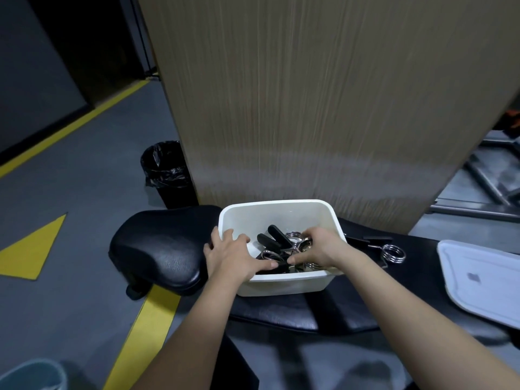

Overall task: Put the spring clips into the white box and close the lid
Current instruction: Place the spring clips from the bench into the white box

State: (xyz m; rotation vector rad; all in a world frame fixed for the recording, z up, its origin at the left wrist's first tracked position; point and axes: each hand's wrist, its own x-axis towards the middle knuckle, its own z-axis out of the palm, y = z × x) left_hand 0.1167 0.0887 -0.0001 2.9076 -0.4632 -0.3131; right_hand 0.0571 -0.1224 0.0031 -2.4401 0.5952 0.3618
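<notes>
The white box [277, 213] stands open on a black padded bench [157, 246]. Inside it lie several spring clips [277, 240] with black handles and chrome coils. My left hand [230, 256] rests over the box's left rim, fingers spread, thumb touching a clip's black handle. My right hand [318, 250] reaches into the box from the right, its fingers closed around a spring clip among the pile. One more spring clip [392, 253] lies on the bench to the right of the box. The white lid [484, 282] lies flat further right.
A tall wooden panel [323, 102] rises directly behind the box. A black bin with a liner [166, 173] stands on the grey floor at the left, near yellow floor markings [31, 249]. Metal frame tubes [489, 187] sit at the far right. A pale bucket [33, 375] shows at the bottom left.
</notes>
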